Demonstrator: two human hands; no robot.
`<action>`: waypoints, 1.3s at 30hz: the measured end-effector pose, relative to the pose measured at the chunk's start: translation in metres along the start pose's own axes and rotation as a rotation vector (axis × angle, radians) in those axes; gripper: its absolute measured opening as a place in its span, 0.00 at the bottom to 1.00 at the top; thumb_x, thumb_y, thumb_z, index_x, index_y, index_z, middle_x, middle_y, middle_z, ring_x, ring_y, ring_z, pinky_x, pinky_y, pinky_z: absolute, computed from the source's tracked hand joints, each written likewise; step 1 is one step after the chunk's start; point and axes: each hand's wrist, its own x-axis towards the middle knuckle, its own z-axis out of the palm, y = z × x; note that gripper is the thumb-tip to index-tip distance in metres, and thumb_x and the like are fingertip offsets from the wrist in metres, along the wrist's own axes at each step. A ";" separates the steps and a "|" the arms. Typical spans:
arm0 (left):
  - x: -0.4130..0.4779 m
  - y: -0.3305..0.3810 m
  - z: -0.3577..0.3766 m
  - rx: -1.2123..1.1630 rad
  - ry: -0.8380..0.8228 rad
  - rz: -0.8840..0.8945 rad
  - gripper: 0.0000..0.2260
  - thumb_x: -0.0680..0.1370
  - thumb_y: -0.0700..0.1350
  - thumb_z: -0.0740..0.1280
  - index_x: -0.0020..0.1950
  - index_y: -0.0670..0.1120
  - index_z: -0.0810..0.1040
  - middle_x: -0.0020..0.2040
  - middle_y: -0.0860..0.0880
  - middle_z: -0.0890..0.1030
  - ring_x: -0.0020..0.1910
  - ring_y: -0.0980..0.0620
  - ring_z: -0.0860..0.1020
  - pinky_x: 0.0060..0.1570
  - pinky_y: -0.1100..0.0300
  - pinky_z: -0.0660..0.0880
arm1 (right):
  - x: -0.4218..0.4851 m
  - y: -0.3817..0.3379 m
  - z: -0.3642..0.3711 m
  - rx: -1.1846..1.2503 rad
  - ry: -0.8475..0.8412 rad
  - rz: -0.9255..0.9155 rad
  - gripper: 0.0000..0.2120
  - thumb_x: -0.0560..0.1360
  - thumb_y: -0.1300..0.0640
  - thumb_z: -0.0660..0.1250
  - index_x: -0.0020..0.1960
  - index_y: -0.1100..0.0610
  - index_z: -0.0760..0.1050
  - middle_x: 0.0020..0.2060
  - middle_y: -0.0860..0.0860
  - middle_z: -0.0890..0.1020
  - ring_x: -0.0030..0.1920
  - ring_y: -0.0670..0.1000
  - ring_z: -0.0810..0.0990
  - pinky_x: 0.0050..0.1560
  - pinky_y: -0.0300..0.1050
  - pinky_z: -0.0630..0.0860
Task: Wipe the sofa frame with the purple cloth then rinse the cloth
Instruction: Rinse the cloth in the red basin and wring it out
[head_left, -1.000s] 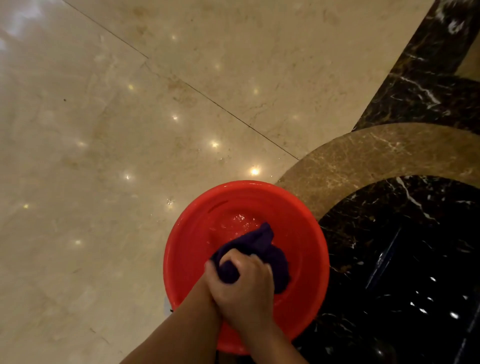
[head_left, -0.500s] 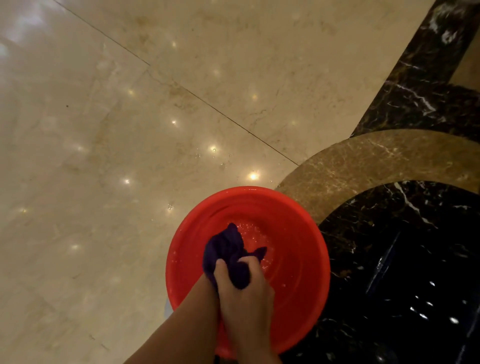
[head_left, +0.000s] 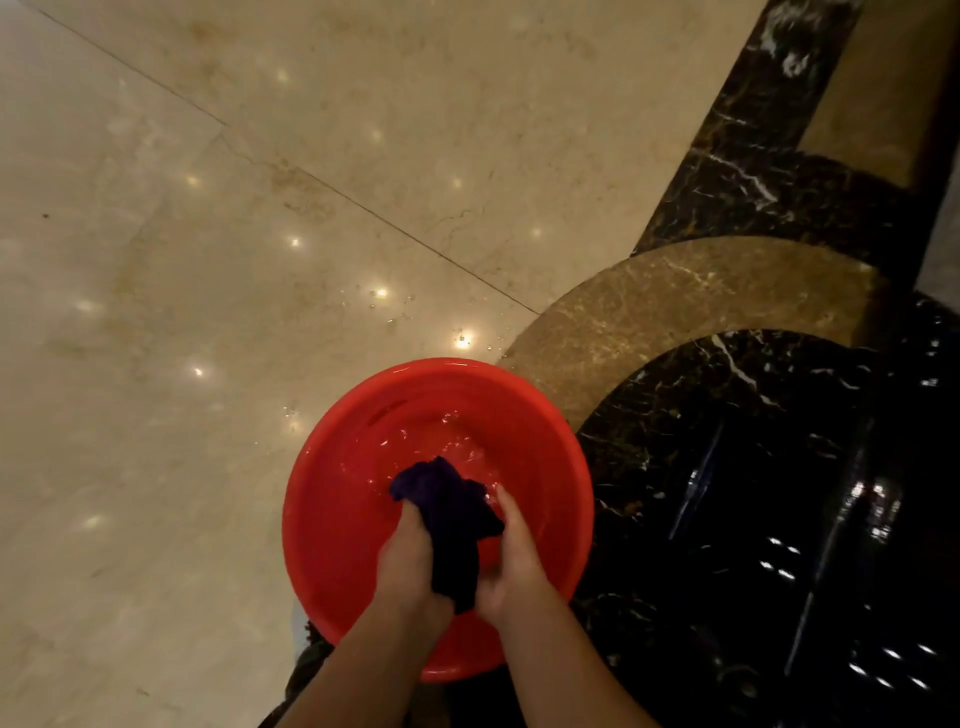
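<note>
The purple cloth (head_left: 451, 519) is bunched up over a round red basin (head_left: 332, 499) that stands on the floor and holds rippling water. My left hand (head_left: 407, 564) grips the cloth's left side. On the cloth's right side, my right hand (head_left: 511, 561) presses against it with the fingers wrapped on its lower part. Both hands are inside the basin's rim, near its front half. The sofa frame is out of view.
Polished beige marble floor (head_left: 208, 312) stretches left and ahead, with water drops near the basin's far rim. A brown curved inlay (head_left: 675, 301) and glossy black marble (head_left: 753, 493) lie to the right.
My hands were stacked together on the cloth; now they sit side by side with the cloth between them. The cloth has shifted back to the basin's middle.
</note>
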 end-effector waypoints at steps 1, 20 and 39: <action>-0.007 -0.004 0.005 -0.005 0.010 0.042 0.17 0.79 0.52 0.65 0.62 0.42 0.79 0.51 0.40 0.84 0.47 0.41 0.84 0.51 0.46 0.78 | -0.007 0.003 -0.005 -0.013 0.017 0.020 0.34 0.69 0.35 0.71 0.61 0.62 0.80 0.55 0.65 0.84 0.57 0.65 0.82 0.60 0.62 0.78; -0.036 0.017 -0.053 0.845 0.088 0.282 0.18 0.61 0.48 0.75 0.42 0.36 0.81 0.32 0.40 0.80 0.31 0.47 0.77 0.37 0.51 0.72 | -0.052 -0.002 0.013 0.026 -0.126 -0.179 0.11 0.76 0.52 0.66 0.40 0.58 0.76 0.27 0.52 0.76 0.26 0.52 0.75 0.32 0.43 0.75; -0.024 0.054 0.003 1.168 0.108 0.224 0.11 0.74 0.32 0.60 0.54 0.30 0.76 0.49 0.30 0.80 0.49 0.33 0.80 0.51 0.40 0.78 | -0.081 0.035 -0.010 -0.826 0.095 -0.666 0.07 0.73 0.65 0.67 0.48 0.59 0.82 0.51 0.52 0.81 0.49 0.52 0.81 0.50 0.47 0.82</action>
